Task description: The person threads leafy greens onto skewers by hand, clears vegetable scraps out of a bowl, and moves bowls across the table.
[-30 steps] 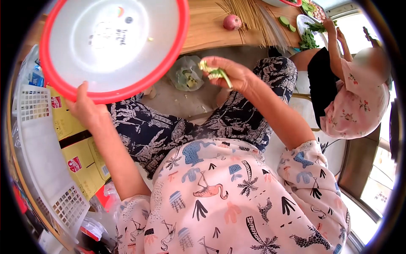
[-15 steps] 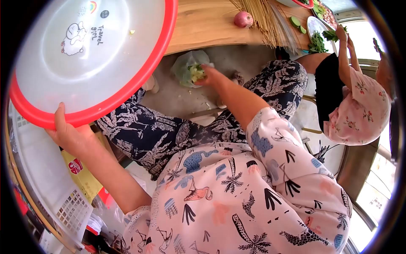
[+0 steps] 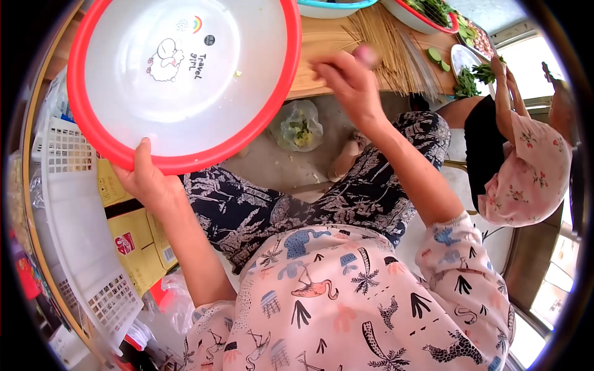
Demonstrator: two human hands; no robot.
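In my left hand (image 3: 148,182) is the rim of a large white plastic basin (image 3: 185,105) with a red edge, my thumb over the rim. The basin is tilted towards me; its bottom shows a cartoon sheep, a rainbow and a small pale scrap. My right hand (image 3: 351,89) is raised at the table edge, fingers bent and pointing left, slightly blurred, with nothing visible in them. Just behind its knuckles a red onion (image 3: 367,55) shows, also blurred; whether they touch I cannot tell. Below, on the floor, stands a clear plastic bag (image 3: 298,127) of green and yellowish vegetable scraps.
Thin sticks (image 3: 396,55) lie on the wooden table (image 3: 318,43), near cut green pieces (image 3: 438,57), a blue-rimmed basin (image 3: 334,7) and a red-rimmed bowl (image 3: 417,21) of greens. A person (image 3: 526,167) at right holds leafy greens. White baskets (image 3: 80,210) and cartons (image 3: 133,238) are at left.
My right hand has risen from the scrap bag to beside the onion. The basin, still in my left hand, appears further right and lower as the view shifted.
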